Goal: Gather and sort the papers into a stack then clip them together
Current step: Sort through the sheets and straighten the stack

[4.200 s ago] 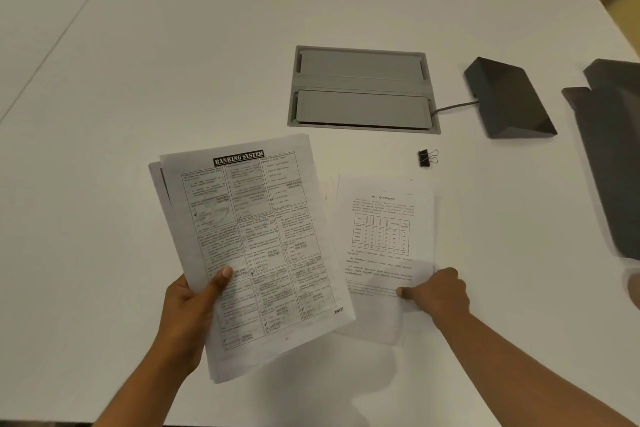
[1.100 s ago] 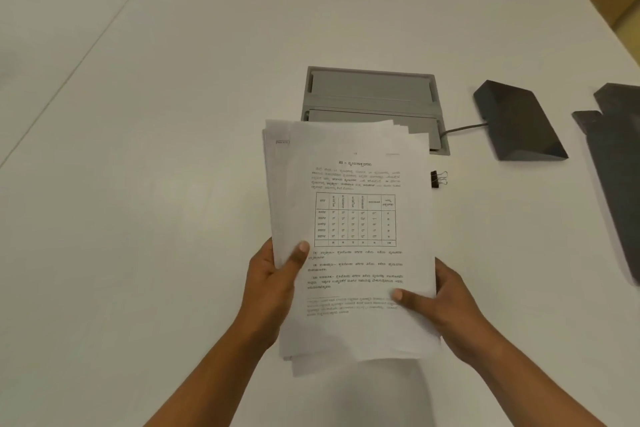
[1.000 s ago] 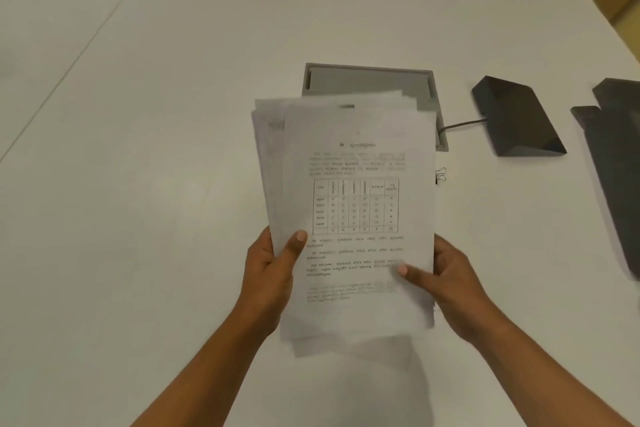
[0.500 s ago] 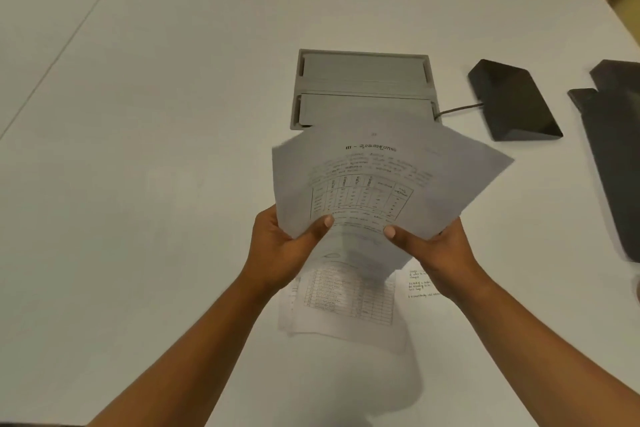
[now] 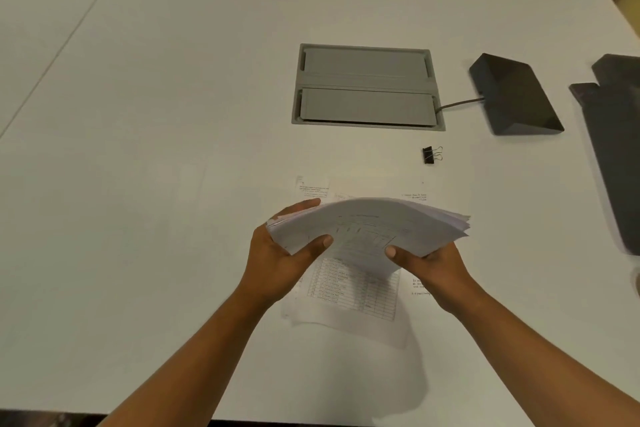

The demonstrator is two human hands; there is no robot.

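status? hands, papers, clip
Left hand and right hand both gripping the paper stack, lifted. Loose sheets underneath on table. Binder clip untouched. Nothing blocking.

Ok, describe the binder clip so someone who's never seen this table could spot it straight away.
Start at the grey hatch set flush into the middle of the white table. Just below its right-hand corner, on bare tabletop between the hatch and the papers held in both hands, lies the binder clip. It is the only small thing there: a black body with two silver wire loops pointing right.

Bowed paper stack [image 5: 374, 229], black clip [image 5: 428, 154] apart
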